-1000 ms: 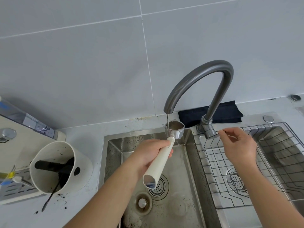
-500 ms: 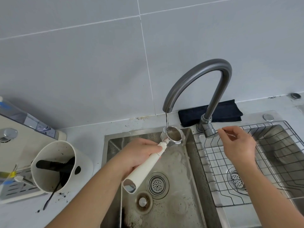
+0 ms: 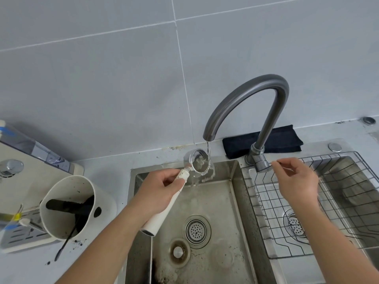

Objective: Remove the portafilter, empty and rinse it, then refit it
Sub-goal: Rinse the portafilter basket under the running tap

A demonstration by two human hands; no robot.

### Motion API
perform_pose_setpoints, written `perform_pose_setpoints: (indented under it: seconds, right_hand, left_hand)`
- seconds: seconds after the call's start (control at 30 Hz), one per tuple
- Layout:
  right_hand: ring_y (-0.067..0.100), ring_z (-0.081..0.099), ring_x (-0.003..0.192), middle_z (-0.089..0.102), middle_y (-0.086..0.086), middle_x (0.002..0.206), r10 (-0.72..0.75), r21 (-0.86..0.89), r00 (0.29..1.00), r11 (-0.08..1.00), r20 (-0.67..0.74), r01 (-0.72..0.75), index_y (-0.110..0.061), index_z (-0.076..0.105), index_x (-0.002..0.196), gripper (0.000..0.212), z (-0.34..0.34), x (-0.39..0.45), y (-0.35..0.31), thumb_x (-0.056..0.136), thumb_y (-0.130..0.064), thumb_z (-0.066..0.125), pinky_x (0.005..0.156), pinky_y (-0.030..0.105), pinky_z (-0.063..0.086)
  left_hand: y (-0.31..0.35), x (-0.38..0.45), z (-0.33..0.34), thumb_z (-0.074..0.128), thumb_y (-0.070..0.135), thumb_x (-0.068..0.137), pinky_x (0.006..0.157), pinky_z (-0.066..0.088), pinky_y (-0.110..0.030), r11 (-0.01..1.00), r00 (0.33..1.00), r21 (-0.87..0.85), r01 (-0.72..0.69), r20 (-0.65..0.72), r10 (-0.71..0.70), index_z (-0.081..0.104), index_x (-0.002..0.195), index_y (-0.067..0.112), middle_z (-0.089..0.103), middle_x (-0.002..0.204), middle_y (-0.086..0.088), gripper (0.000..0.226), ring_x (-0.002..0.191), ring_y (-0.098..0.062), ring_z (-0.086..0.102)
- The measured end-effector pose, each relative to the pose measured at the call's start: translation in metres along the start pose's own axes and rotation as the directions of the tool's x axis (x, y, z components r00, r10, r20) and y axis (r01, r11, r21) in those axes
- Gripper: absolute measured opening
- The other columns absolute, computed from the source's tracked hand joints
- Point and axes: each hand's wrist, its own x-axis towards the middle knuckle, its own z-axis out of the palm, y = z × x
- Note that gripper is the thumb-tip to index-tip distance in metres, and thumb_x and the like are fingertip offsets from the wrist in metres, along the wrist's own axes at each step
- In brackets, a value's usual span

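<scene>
Tipping the portafilter is what we see changed: a second ago its basket sat upright under the tap, and now it is rolled on its side, mouth toward us, with the thin stream running across the rim and spilling into the sink. We judge the rinse is flushing residue out, with refitting yet to come. Our left hand wraps the smooth cream handle; our right hand pinches the thin lever beside the tap base. The basket is polished metal, round and shallow. The sink is dull, speckled steel; the tap is a matte grey arch.
</scene>
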Motion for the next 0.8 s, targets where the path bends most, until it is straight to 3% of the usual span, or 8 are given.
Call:
perform_pose_setpoints:
  seconds: [0.13,0.23,0.33,0.43,0.53,0.7,0.8]
  right_hand:
    - [-0.008,0.063,0.074,0.070,-0.017,0.079,-0.005,-0.001,1.000,1.000,-0.005,0.005,-0.030,0.069,0.086,0.006,0.000,0.000,0.001,0.087,-0.035,0.072,0.060,0.012,0.042]
    - [-0.006,0.063,0.075,0.069,-0.017,0.079,-0.007,0.002,1.000,1.000,-0.009,0.007,-0.031,0.068,0.086,0.005,0.000,0.000,0.001,0.086,-0.035,0.072,0.060,0.014,0.043]
    - [-0.005,0.064,0.076,0.070,-0.018,0.079,-0.004,0.005,1.000,1.000,-0.010,0.004,-0.034,0.067,0.084,0.006,0.001,0.000,0.002,0.086,-0.036,0.072,0.060,0.014,0.043]
    - [-0.005,0.064,0.076,0.070,-0.018,0.079,0.003,0.007,1.000,1.000,-0.010,-0.003,-0.035,0.066,0.083,0.007,0.002,0.001,0.002,0.086,-0.036,0.073,0.060,0.014,0.044]
    - [-0.007,0.064,0.073,0.070,-0.018,0.079,0.013,0.005,1.000,1.000,-0.015,-0.013,-0.034,0.068,0.084,0.006,0.002,0.002,0.003,0.086,-0.036,0.073,0.059,0.014,0.044]
    - [-0.019,0.059,0.073,0.069,-0.018,0.078,0.014,-0.012,1.000,1.000,-0.020,-0.014,-0.034,0.067,0.084,0.007,0.002,0.002,0.004,0.085,-0.036,0.073,0.058,0.013,0.041]
    - [-0.016,0.061,0.073,0.069,-0.018,0.078,0.005,-0.014,1.000,1.000,-0.019,-0.006,-0.034,0.068,0.085,0.006,0.002,0.002,0.005,0.086,-0.036,0.073,0.058,0.012,0.041]
  left_hand:
    - [-0.005,0.003,0.008,0.064,0.021,0.090,0.057,0.041,-0.005,0.996,0.997,-0.076,-0.056,-0.054,0.052,0.067,0.077,0.058,0.068,0.074,0.029,0.039,0.064,0.010,0.059]
    - [-0.005,0.006,0.018,0.061,0.018,0.093,0.058,0.040,-0.003,0.991,0.996,-0.108,-0.083,-0.046,0.078,0.064,0.085,0.053,0.068,0.076,0.030,0.036,0.066,0.011,0.059]
    - [-0.004,0.010,0.030,0.058,0.016,0.095,0.060,0.041,-0.006,0.979,0.997,-0.192,-0.076,-0.037,0.070,0.064,0.097,0.049,0.071,0.081,0.029,0.033,0.069,0.011,0.061]
    - [-0.002,0.015,0.043,0.057,0.013,0.096,0.075,0.050,-0.022,0.937,1.000,-0.349,-0.018,-0.026,0.010,0.069,0.113,0.035,0.075,0.095,0.017,0.030,0.091,-0.002,0.068]
    - [0.003,0.017,0.053,0.055,0.013,0.097,0.081,0.051,-0.033,0.887,1.000,-0.462,0.018,0.031,-0.005,0.075,0.097,0.043,0.076,0.094,0.007,0.036,0.092,-0.017,0.068]
    - [0.007,0.020,0.063,0.059,0.010,0.095,0.079,0.057,-0.032,0.757,0.989,-0.642,0.125,0.142,-0.044,0.079,0.092,0.023,0.074,0.092,-0.006,0.024,0.084,-0.019,0.069]
    - [0.007,0.019,0.062,0.061,0.009,0.093,0.075,0.059,-0.032,0.712,0.980,-0.680,0.178,0.184,-0.069,0.079,0.091,0.017,0.075,0.090,-0.010,0.020,0.080,-0.019,0.071]
